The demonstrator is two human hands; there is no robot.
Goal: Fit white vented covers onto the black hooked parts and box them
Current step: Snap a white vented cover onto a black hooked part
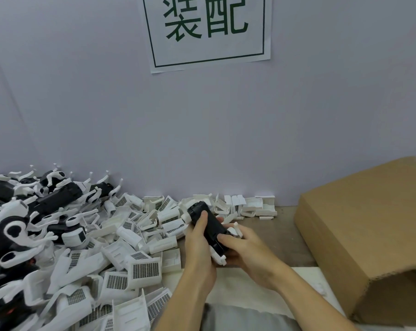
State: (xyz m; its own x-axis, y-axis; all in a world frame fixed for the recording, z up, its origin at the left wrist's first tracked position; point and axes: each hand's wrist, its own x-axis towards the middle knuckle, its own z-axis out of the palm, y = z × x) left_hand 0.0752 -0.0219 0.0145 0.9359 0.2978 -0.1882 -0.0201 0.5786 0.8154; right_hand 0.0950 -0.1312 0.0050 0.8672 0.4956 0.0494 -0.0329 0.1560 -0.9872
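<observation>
Mid-fit here: my left hand (197, 237) and right hand (243, 249) curl round one black part (207, 223). Huge cover pile (130, 259) at 9 o'clock, box (369, 223) at 3 o'clock; can't see inside.

The left half of the bench (269, 225) is buried under a loose heap of white vented covers (130, 247), with black hooked parts (56, 199) stacked behind them against the wall (202, 139); a hand could not reach the surface there without pushing pieces aside. A thinner row of covers lines the wall foot toward the right. On the right a cardboard box (369, 223) (its flap leaning out over the near edge) blocks that side. Between heap and box lies a bare strip of bench, open from the near edge to the wall, partly taken up by the left hand (198, 237) and right hand (243, 247) holding one black part (211, 223).
</observation>
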